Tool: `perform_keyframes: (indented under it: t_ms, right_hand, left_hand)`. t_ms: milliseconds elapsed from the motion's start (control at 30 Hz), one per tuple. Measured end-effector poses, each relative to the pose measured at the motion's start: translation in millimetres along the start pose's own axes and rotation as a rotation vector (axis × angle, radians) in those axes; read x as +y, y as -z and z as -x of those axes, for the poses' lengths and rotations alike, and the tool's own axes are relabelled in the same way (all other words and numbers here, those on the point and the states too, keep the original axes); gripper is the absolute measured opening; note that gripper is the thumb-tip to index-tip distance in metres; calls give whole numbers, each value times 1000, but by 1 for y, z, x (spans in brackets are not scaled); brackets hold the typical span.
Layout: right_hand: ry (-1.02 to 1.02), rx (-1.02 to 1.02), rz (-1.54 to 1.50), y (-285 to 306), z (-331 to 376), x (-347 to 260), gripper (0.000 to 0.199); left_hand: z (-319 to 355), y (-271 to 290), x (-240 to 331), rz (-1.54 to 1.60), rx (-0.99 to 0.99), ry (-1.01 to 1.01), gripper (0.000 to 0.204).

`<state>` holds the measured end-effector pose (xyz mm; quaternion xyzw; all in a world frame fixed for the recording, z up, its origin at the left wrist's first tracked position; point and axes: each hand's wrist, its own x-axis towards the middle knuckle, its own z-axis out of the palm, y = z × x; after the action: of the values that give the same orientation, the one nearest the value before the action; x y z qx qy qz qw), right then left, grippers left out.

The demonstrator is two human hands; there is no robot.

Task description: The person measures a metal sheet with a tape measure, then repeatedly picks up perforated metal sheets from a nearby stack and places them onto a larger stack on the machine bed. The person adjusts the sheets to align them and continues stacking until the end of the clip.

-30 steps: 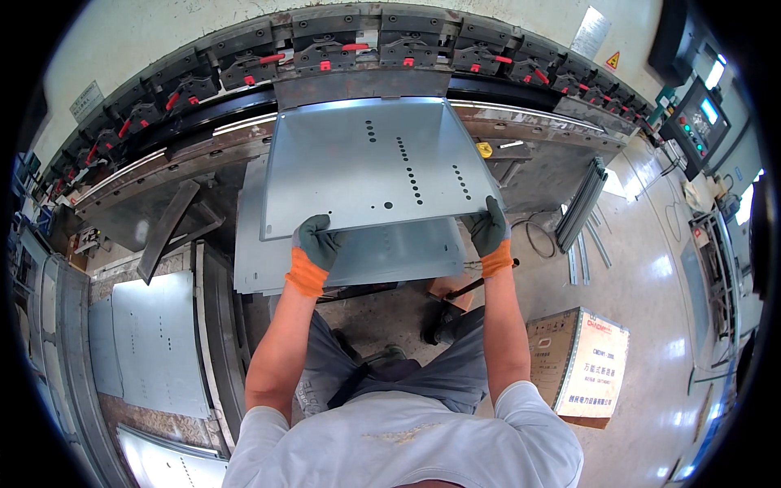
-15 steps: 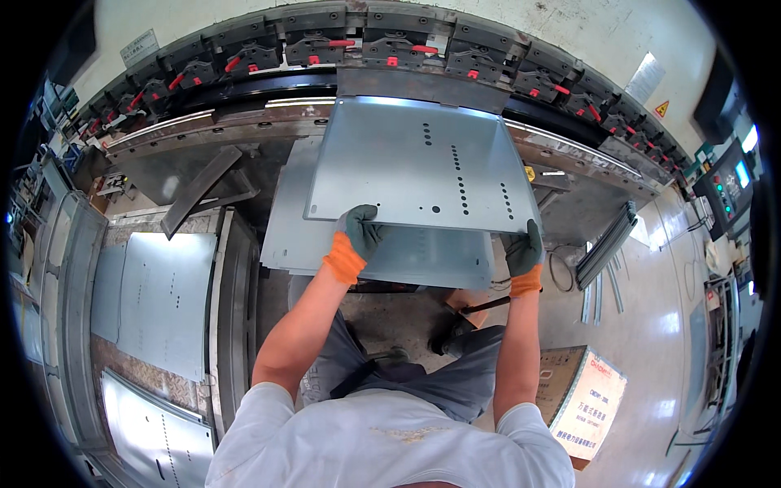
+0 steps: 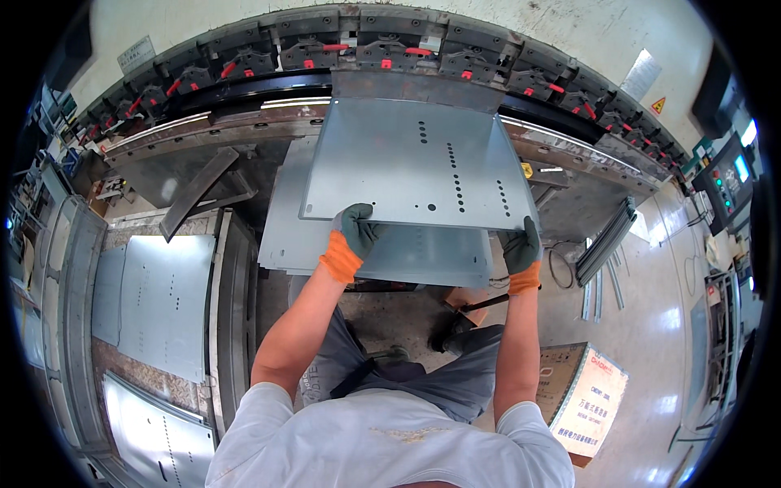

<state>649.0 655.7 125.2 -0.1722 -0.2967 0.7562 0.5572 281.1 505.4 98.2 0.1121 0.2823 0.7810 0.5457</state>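
A flat grey metal sheet (image 3: 374, 159) with rows of round holes lies in front of me, its far edge at the upper tool (image 3: 415, 89) of a press brake. My left hand (image 3: 355, 231), in a dark green glove with an orange cuff, is closed on the sheet's near edge, thumb on top. Gloved alike, my right hand (image 3: 521, 247) grips the near right corner, with most of its fingers hidden beneath. Under this sheet are further metal sheets (image 3: 285, 232), which stick out to the left and toward me.
Red-handled clamps (image 3: 386, 63) line the machine's beam. To the left, a metal-framed rack (image 3: 232, 301) stands beside more punched sheets (image 3: 167, 305). A cardboard box (image 3: 590, 403) sits at my lower right, metal strips (image 3: 598, 293) lie on the floor, and a control panel (image 3: 728, 183) stands far right.
The view has shifted slightly. Both hands keep their grip on the sheet, and the bright glare along its far edge has dimmed.
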Motion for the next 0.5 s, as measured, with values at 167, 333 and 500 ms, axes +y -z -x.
perform_keyframes:
  t_ms: [167,333,500]
  right_hand:
    - [4,-59,13,-10,1,-5,41]
    - [80,-143,76,-16,9,-22,58]
    - [75,-183,201,-35,24,-31,56]
  left_hand:
    - [4,1,-7,-35,-55,-123,16]
    - [6,-86,48,-99,-258,22,60]
    - [-19,-165,126,-318,-295,-201,83]
